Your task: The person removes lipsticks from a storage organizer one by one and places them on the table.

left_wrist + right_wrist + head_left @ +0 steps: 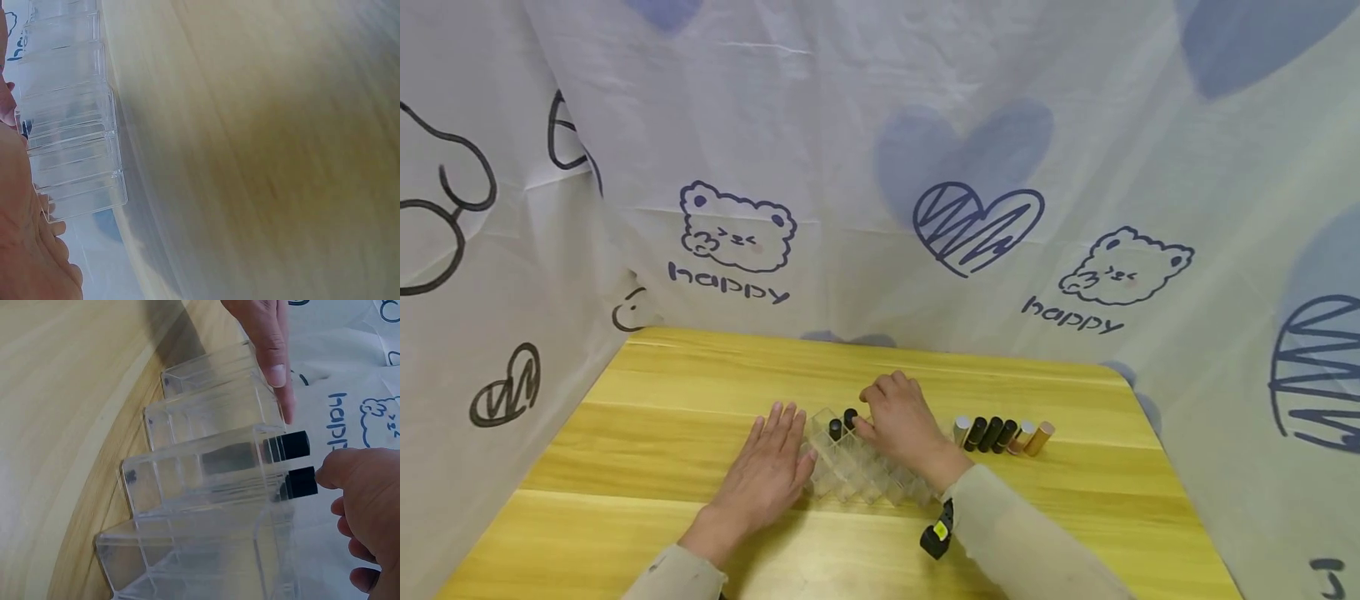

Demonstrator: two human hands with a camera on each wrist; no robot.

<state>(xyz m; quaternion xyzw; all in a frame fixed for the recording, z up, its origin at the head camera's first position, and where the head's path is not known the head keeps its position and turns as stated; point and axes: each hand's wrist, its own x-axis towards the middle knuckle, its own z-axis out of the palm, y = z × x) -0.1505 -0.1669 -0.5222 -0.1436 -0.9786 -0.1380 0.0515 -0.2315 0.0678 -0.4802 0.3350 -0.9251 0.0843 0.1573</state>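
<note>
A clear compartmented organizer [850, 477] stands on the table, its stepped walls also showing in the left wrist view [78, 147]. Two black lipstick tubes [835, 429] stand in compartments at its far left part, their caps sticking out of the top. My left hand [766, 471] lies along the organizer's left side with fingers straight. Over the organizer is my right hand [906, 421], fingers loosely bent. In the right wrist view, one digit's tip is right at the nearer black cap [302, 482], while the other fingers hang apart from it.
To the right of the organizer, several lipstick tubes [992, 433] lie in a row on the wooden table [700, 375]: silver, black and gold ones. A white cloth [850, 250] with printed hearts and bears hangs behind the table and at both sides.
</note>
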